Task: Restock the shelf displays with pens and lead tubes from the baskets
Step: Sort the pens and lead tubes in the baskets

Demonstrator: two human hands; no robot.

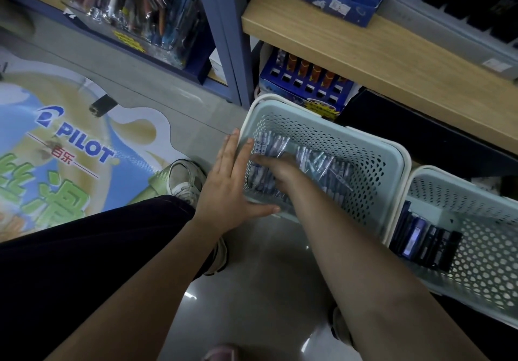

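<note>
My flat left hand (228, 181) braces the basket (372, 170); my right hand (276, 168) digs among packets (316, 161), grip hidden. Floor sticker (75, 147), left: "PILOT".

We see a grey tiled floor (252, 276) with glare spots at six o'clock — a large Pilot floor sticker (64, 147) spreads toward nine. Wooden shelves (378, 61) on a blue-grey upright (224, 33) run from twelve to three — dim beneath.

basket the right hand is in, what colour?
Pale mint green basket with a white rim, perforated walls; right hand reaches inside. Head view.
</note>
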